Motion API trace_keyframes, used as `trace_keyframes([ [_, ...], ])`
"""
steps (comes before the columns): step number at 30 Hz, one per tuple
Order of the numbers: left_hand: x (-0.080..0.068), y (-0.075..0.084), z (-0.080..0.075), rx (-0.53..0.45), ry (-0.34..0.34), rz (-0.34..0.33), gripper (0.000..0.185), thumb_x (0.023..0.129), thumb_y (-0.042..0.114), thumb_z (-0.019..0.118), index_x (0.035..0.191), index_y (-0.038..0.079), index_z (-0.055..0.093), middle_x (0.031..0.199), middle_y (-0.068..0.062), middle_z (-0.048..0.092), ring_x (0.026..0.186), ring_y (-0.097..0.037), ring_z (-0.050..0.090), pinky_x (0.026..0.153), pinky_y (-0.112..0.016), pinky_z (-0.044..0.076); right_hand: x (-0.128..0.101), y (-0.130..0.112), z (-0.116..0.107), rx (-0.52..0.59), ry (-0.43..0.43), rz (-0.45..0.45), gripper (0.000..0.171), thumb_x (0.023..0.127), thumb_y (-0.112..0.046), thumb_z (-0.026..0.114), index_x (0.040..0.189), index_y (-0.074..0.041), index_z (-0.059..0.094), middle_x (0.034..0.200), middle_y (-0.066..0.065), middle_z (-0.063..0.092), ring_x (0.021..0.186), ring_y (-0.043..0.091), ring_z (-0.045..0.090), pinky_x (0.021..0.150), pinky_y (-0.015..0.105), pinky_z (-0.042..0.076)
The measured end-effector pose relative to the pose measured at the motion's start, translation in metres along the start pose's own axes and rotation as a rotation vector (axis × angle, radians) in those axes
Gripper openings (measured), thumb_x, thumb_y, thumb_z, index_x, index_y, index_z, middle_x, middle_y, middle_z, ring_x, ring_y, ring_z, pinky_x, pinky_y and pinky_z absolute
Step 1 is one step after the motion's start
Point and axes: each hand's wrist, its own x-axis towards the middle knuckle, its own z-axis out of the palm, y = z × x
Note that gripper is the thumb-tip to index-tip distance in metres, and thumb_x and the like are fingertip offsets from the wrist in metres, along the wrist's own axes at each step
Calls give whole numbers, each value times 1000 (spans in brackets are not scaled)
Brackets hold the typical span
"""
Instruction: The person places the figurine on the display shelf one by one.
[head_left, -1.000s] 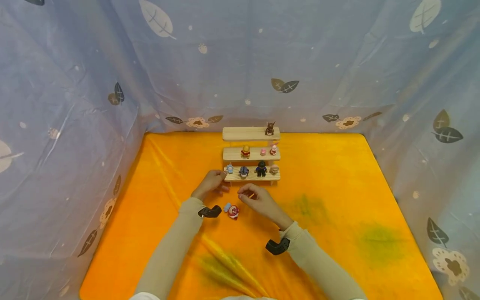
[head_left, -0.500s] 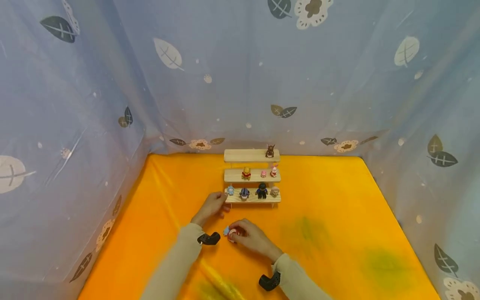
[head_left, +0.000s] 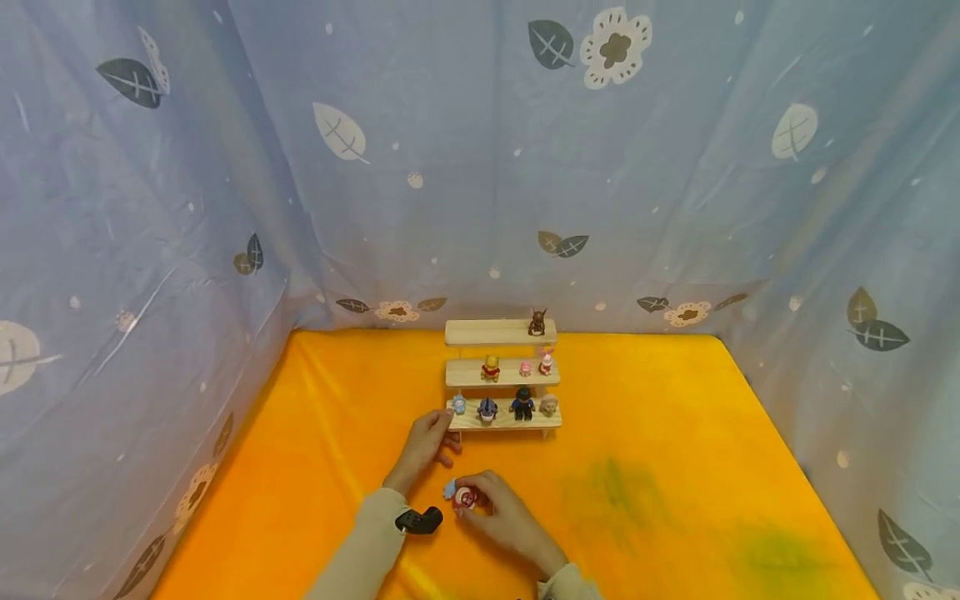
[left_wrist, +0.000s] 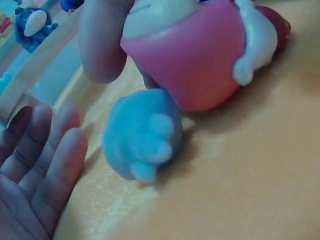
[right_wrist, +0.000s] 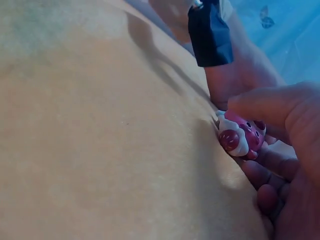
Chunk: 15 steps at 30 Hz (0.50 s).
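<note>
A small pink and white toy figure (head_left: 466, 498) with a blue part (head_left: 451, 489) lies on the orange cloth (head_left: 660, 467). My right hand (head_left: 498, 515) grips this figure (right_wrist: 241, 135) between thumb and fingers. In the left wrist view the figure (left_wrist: 192, 55) fills the frame, with its blue part (left_wrist: 142, 135) touching the cloth. My left hand (head_left: 429, 442) rests open on the cloth at the left end of the lowest step of a three-step wooden shelf (head_left: 501, 333). Its fingers (left_wrist: 47, 160) lie straight and hold nothing.
Several small figures stand on the shelf: a brown one (head_left: 536, 322) on top, a yellow one (head_left: 491, 367) in the middle, a dark one (head_left: 522, 404) on the lowest step. Blue leaf-print curtains (head_left: 480, 167) wall in the cloth at the back and both sides.
My right hand moved down and left from in front of the shelf to the toy figure and closed on it. My left hand stayed by the shelf. The head view tilted up.
</note>
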Motion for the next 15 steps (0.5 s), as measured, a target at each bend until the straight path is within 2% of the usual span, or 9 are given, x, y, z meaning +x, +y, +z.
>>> trace_keyframes([
  [3,1,-17,1,6,12,3,48,108,41,46,110,-4,65,87,-17,70,72,-26,72,53,-36,61,-7,-1,6,15,8,2,32,97,-23,70,128,-17,66,108,0,62,89,4,50,76,18,46],
  [5,1,-22,1,9,15,21,52,107,46,46,108,-3,65,86,-15,69,69,-21,71,52,-33,60,-9,-1,8,12,19,1,31,97,-22,70,128,-18,66,107,-1,63,89,5,51,76,19,47],
  [11,5,-19,2,5,13,55,60,103,56,47,102,-1,65,85,-12,68,67,-17,70,52,-31,60,-5,-2,5,-10,52,16,29,97,-21,70,126,-19,67,108,0,64,87,6,52,74,19,45],
  [15,11,-15,1,-6,13,47,57,104,54,47,104,0,65,85,-11,68,67,-16,70,53,-30,60,1,-1,1,-25,41,33,29,96,-21,71,125,-18,67,109,0,64,88,5,52,76,20,46],
])
